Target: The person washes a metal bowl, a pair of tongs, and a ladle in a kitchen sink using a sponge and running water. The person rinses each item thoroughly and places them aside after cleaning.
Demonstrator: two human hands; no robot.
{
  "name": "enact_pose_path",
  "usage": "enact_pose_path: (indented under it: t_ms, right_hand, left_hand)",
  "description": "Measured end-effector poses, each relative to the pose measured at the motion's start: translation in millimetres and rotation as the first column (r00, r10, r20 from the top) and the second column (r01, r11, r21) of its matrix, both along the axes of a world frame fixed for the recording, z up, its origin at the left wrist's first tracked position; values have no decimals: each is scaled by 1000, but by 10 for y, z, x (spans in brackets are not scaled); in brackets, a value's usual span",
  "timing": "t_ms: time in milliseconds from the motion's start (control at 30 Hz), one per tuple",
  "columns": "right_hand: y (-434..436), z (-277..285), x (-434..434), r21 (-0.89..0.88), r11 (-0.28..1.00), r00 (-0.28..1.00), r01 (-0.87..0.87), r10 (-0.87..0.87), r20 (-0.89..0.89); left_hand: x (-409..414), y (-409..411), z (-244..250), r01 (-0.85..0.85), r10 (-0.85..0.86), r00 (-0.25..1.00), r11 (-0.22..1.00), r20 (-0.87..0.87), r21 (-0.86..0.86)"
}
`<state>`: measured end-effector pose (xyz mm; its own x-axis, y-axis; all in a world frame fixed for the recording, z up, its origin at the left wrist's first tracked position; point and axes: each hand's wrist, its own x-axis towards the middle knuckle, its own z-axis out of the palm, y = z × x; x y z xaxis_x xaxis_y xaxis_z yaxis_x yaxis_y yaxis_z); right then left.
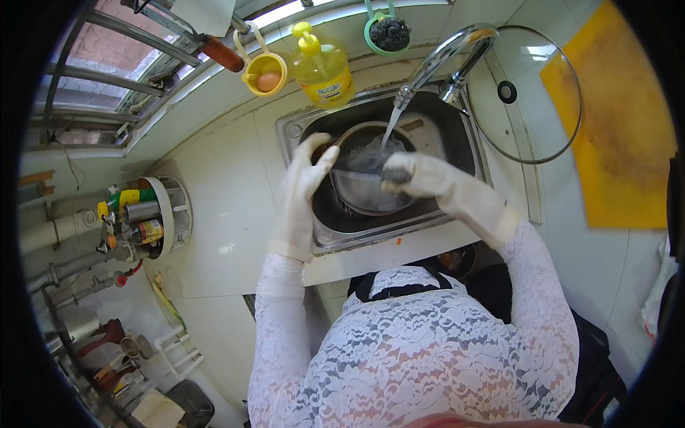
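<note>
Water runs from the chrome faucet (404, 96) into a round metal pot (369, 206) in the stainless-steel sink (460, 144). My left hand (313, 166), in a whitish rubber glove, is at the pot's left rim. Its thumb and fingers are apart, with the thumb tip at the rim; whether it grips the pot is unclear. My right hand (423, 174), gloved alike, holds a dark scrubber (397, 175), probably steel wool, over the pot's right side. Cloudy, splashing water partly hides the pot's inside.
A yellow pump soap bottle (326, 80) stands behind the sink, between a yellow hanging cup (266, 75) and a green holder with steel wool (389, 35). Right of the faucet are a glass lid (535, 117) and yellow cutting board (623, 123). Leftward sits a round bottle rack (176, 214).
</note>
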<state>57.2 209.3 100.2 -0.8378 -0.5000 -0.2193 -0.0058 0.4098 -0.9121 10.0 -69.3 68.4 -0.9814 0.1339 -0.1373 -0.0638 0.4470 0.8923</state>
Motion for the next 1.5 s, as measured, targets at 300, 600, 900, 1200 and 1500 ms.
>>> enact_pose_path:
  t_ms: [300, 600, 900, 1200, 1500]
  right_hand:
    - [403, -207, -643, 111, 663, 669, 740, -743, -18]
    - [-20, -577, -581, -3, 858, 821, 513, -492, -288]
    - [-205, -236, -414, 63, 875, 799, 480, -407, -443]
    - [-198, 182, -606, 252, 857, 881, 450, -379, -284]
    - [-586, 104, 351, 157, 886, 527, 436, -110, -843]
  left_hand:
    - [-261, 246, -126, 38, -195, 930, 894, 313, 447]
    - [32, 734, -23, 118, -217, 892, 959, 397, 257]
    - [105, 752, -97, 50, -222, 886, 919, 407, 391]
    - [226, 979, 201, -174, -147, 887, 771, 437, 613]
    - [274, 928, -619, -676, 71, 720, 299, 690, 674]
